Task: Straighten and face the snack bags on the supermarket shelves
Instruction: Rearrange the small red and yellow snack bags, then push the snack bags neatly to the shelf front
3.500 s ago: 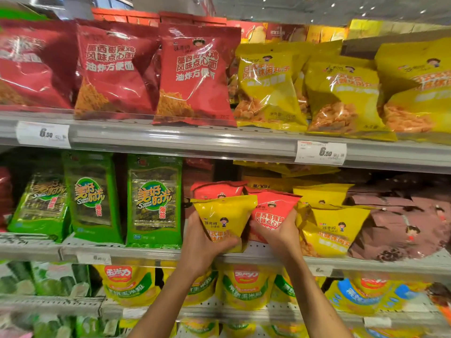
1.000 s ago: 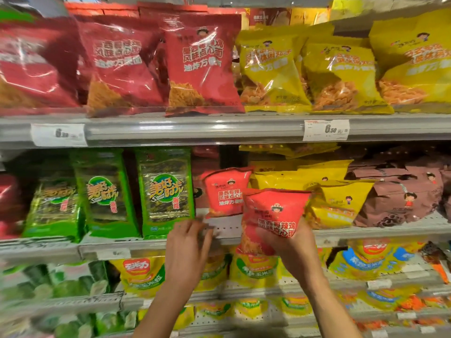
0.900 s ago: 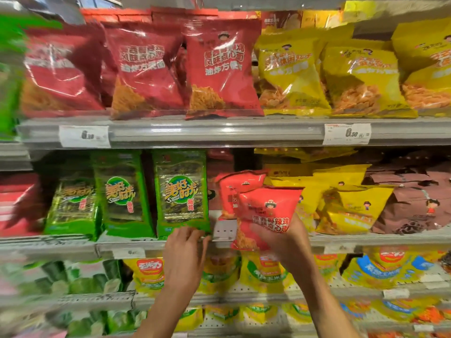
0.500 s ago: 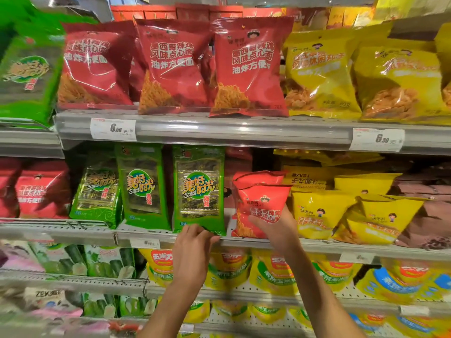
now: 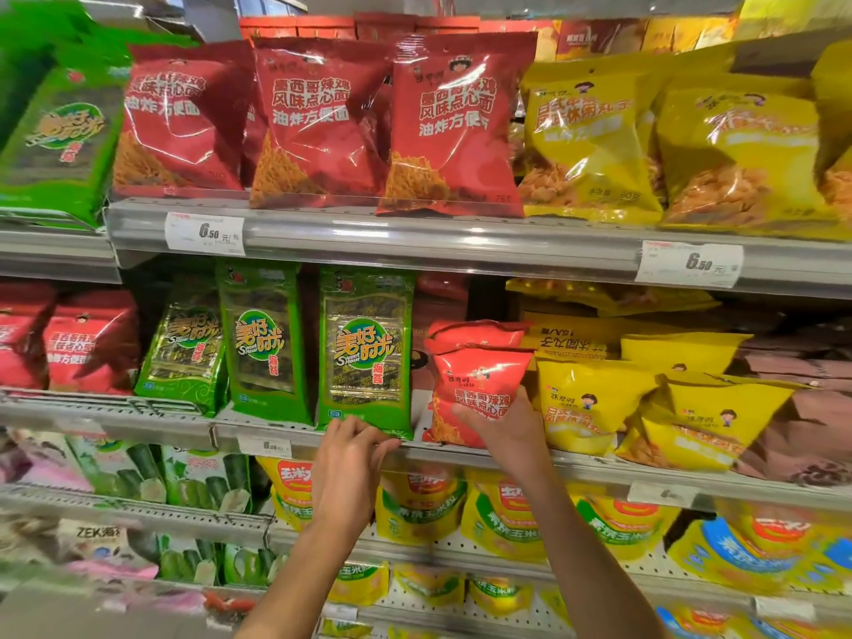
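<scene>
My right hand [image 5: 505, 426] grips the lower part of a small red snack bag [image 5: 479, 380], which stands upright on the middle shelf [image 5: 599, 472] with a second red bag [image 5: 470, 333] right behind it. My left hand [image 5: 352, 458] pinches the bottom edge of a tall green seaweed pack [image 5: 366, 348] standing just left of the red bag. Two more green seaweed packs [image 5: 263, 343] stand further left. Small yellow bags [image 5: 585, 398] lean to the right of the red bag.
Large red bags [image 5: 318, 122] and yellow bags [image 5: 585, 140] fill the top shelf above a price rail [image 5: 415, 242]. Brown bags [image 5: 802, 408] lie at the far right of the middle shelf. Yellow corn snack pouches [image 5: 419, 505] hang on the shelf below.
My right hand has set the red bag down upright on the middle shelf, in front of the other red one. My left hand stays at the green pack's bottom edge. My view shifted left.
</scene>
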`<state>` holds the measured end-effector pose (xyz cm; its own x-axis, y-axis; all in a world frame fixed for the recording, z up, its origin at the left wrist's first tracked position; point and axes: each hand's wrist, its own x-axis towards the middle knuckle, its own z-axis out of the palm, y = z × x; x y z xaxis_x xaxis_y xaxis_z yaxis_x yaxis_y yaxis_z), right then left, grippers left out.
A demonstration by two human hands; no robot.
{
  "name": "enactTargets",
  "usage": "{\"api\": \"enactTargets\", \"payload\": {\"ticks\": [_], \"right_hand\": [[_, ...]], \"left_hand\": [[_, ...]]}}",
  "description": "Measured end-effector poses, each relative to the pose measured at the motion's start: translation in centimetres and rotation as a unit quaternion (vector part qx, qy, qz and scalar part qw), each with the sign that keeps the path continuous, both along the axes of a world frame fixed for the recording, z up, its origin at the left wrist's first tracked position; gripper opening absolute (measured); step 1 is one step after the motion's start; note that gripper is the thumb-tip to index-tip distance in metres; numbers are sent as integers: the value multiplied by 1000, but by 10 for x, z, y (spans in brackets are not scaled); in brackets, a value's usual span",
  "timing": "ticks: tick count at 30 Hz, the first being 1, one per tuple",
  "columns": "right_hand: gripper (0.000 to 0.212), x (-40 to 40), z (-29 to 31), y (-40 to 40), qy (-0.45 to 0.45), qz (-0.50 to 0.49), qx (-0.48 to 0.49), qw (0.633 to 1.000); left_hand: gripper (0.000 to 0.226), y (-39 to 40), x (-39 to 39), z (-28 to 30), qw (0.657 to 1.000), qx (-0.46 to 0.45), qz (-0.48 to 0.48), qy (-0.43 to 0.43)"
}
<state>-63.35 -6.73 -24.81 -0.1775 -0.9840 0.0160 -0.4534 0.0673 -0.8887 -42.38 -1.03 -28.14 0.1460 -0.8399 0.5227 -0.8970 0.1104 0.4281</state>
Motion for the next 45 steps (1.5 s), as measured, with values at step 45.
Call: {"api": "enactTargets", "payload": {"ticks": [45], "right_hand": [[85, 163, 6, -27, -5, -76, -74, 994]], "left_hand": [[13, 11, 214, 32, 934, 61, -78, 345]]}}
